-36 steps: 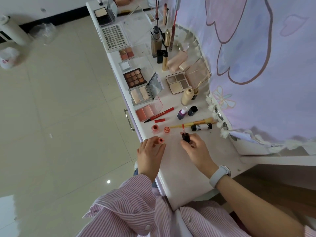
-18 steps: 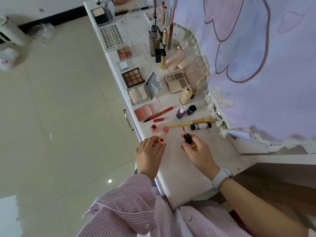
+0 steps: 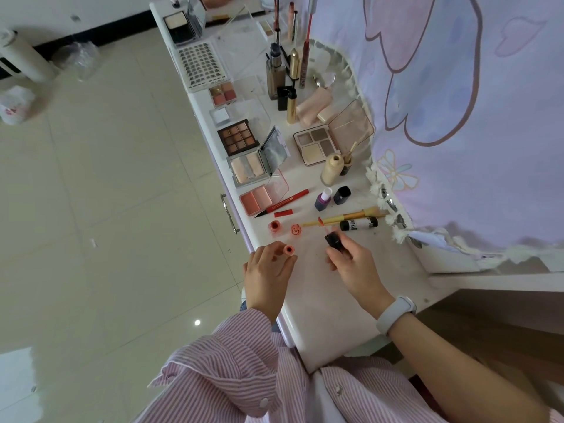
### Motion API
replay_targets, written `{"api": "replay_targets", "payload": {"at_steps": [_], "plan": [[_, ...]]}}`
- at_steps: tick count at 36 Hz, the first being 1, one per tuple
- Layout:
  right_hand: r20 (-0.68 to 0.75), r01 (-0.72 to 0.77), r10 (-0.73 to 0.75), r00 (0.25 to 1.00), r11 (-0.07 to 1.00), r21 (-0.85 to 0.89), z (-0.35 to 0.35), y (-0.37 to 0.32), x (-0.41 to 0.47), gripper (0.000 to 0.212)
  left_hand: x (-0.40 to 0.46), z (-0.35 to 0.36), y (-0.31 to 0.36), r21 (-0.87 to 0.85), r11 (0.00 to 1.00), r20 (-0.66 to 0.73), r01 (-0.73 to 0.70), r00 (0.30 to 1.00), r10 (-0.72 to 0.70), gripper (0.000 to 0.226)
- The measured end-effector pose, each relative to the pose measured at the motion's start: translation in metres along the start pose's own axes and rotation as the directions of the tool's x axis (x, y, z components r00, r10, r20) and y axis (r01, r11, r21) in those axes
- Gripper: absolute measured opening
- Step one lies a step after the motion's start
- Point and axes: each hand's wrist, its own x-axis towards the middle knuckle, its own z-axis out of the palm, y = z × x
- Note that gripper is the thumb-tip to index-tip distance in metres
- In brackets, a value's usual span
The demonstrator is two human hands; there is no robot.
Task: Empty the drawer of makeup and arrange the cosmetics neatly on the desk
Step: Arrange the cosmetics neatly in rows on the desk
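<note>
- The left hand (image 3: 268,270) is closed around a small coral tube (image 3: 287,249), its open mouth turned up and toward the right, just above the near edge of the surface (image 3: 329,315).
- The right hand (image 3: 351,264) pinches a dark cap (image 3: 334,240) with a wand whose coral tip (image 3: 320,221) points up and away from the person, toward the row of cosmetics.
- The relation that counts: the tube mouth lies to the left of the cap and nearer the person than the wand tip, so the wand's long axis points away from the opening, not into it.
- Judged from this, the wand must swing round until its tip faces the tube; the 2 hands are near each other but apart, and either could close the gap.
- Risk, as a guess: the wet tip hangs just over the gold-handled brush (image 3: 341,217) and could smear it or the surface.
- 2 small coral pots (image 3: 274,226) sit just beyond the hands, with a red pencil (image 3: 282,203) and a blush compact (image 3: 259,198) behind them.
- Palettes and bottles already stand in loose rows further back; the drawer handle (image 3: 229,215) shows at the left edge, and I cannot tell whether anything is left inside.
</note>
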Motion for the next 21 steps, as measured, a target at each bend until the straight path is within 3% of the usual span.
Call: {"api": "replay_targets", "payload": {"at_steps": [5, 8, 15, 19, 21], "plan": [[-0.011, 0.017, -0.017, 1.0, 1.0, -0.009, 0.0, 0.009, 0.0, 0.018, -0.001, 0.0, 0.0, -0.003, 1.0, -0.011, -0.006, 1.0, 0.006, 0.02], [-0.014, 0.039, -0.04, 0.999, 0.997, -0.068, 0.002, 0.011, 0.0, 0.016, -0.001, 0.0, 0.0, 0.007, 1.0, -0.02, -0.021, 1.0, 0.021, 0.02], [-0.034, 0.221, -0.244, 0.969, 0.92, -0.323, 0.01, 0.013, 0.007, 0.017, 0.0, -0.001, 0.0, 0.026, 0.999, -0.017, -0.027, 0.999, 0.027, 0.021], [0.007, 0.288, -0.339, 0.941, 0.788, -0.545, 0.015, 0.02, 0.011, 0.022, -0.002, -0.002, 0.001, 0.074, 0.996, -0.005, -0.05, 0.999, 0.05, 0.037], [0.031, 0.351, -0.423, 0.906, 0.707, -0.613, 0.017, 0.022, 0.014, 0.021, -0.002, -0.002, 0.001, 0.108, 0.993, -0.033, -0.049, 0.998, 0.053, 0.034]]}}
